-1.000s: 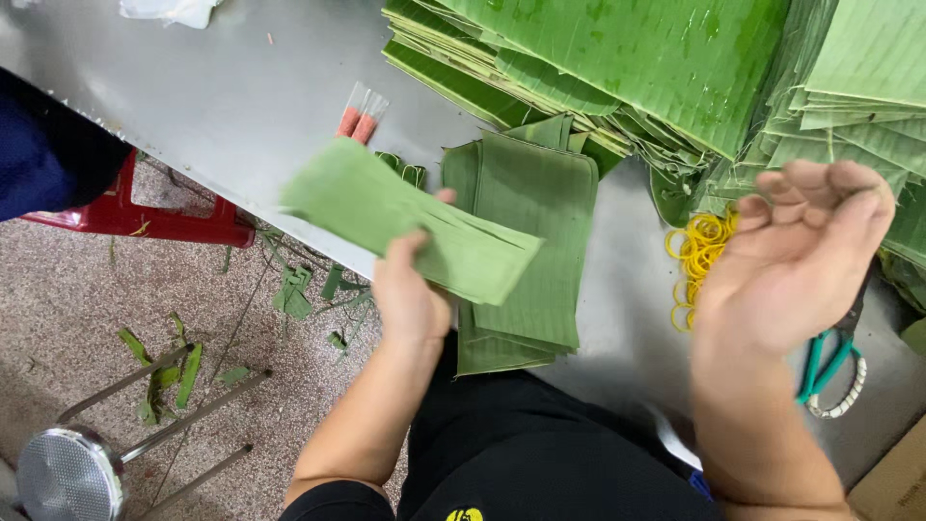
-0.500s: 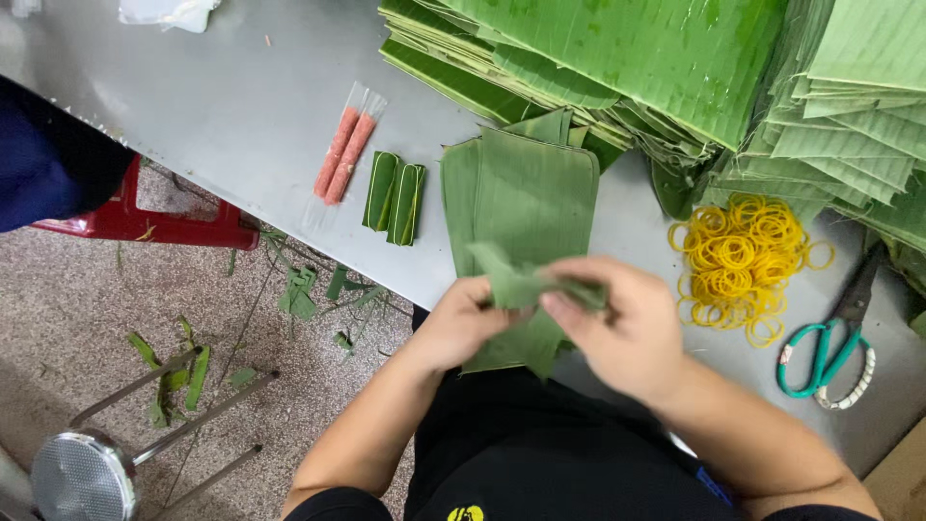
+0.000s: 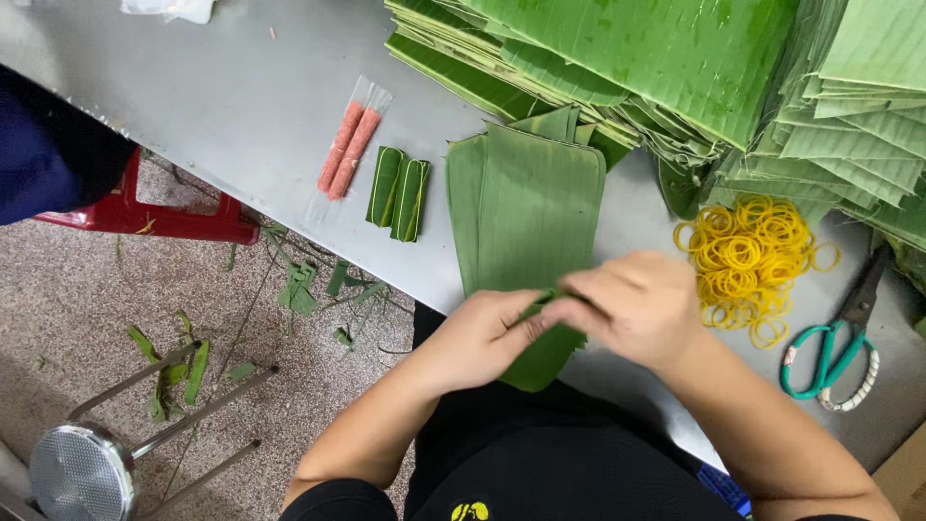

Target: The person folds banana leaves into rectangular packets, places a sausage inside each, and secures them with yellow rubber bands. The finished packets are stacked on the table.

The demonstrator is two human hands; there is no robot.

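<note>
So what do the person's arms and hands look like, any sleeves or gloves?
Both arms are bare from the hands to the bottom edge of the view: no sleeves show. The left hand and right hand wear no gloves, and no rings, watch or bands show. Below is black clothing with a small yellow mark.

I see one package only: a clear plastic sleeve (image 3: 344,147) holding two orange-pink sticks, long and narrow, lying slanted on the grey table (image 3: 222,106). It sits just left of the two small folded leaf bundles (image 3: 398,200), apart from them. I find no labels, signs or screens.
</note>
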